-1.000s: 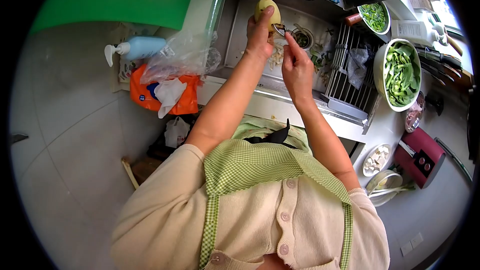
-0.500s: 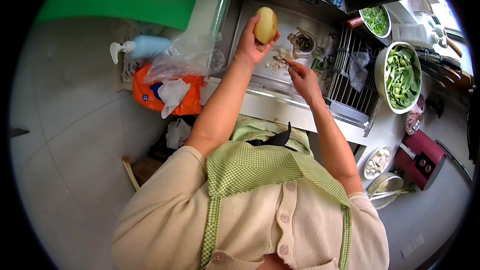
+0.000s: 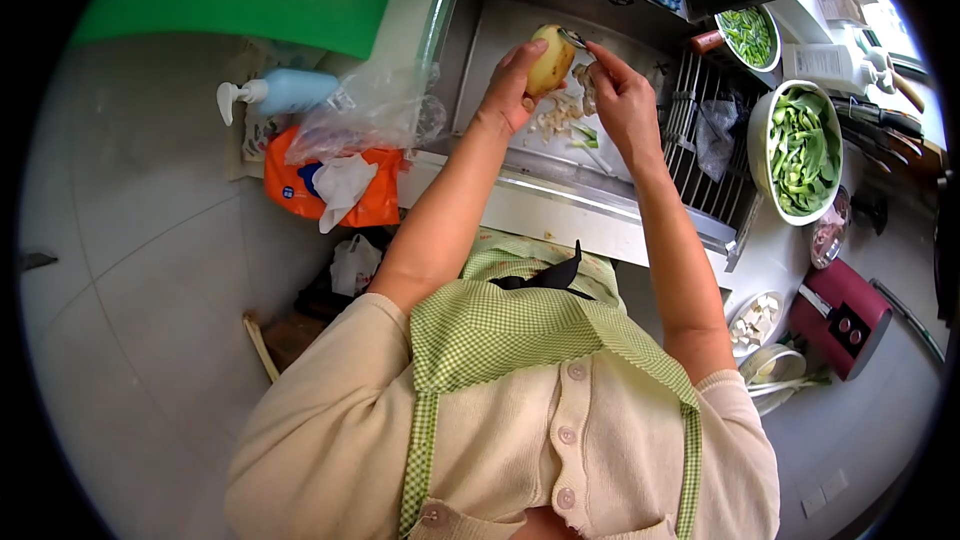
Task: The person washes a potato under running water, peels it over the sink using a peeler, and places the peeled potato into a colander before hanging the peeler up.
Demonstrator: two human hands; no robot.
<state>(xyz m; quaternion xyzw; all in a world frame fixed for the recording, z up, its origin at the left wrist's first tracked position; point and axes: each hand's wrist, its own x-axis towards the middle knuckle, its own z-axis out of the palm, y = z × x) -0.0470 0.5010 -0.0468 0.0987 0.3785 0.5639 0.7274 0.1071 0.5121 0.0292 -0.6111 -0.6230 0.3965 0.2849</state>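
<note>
Head view: left hand [image 3: 512,90] grasped a smooth, oval, pale-yellow potato [image 3: 550,62] above the metal sink [image 3: 500,28]. Right hand [image 3: 625,98] gripped a small peeler [image 3: 573,38], its curved metal head at the potato's upper end. Thin, pale peelings [image 3: 558,118] lay scattered below, green scraps [image 3: 585,136] beside them.

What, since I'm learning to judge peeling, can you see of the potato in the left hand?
The potato is a whole oval, pale yellow and looks mostly peeled, with brownish patches on the side toward the right hand. The left hand grips it above the sink, covering part of it. It lies tilted, its far end near the peeler in the right hand; whether the blade touches it, I cannot tell.
</note>
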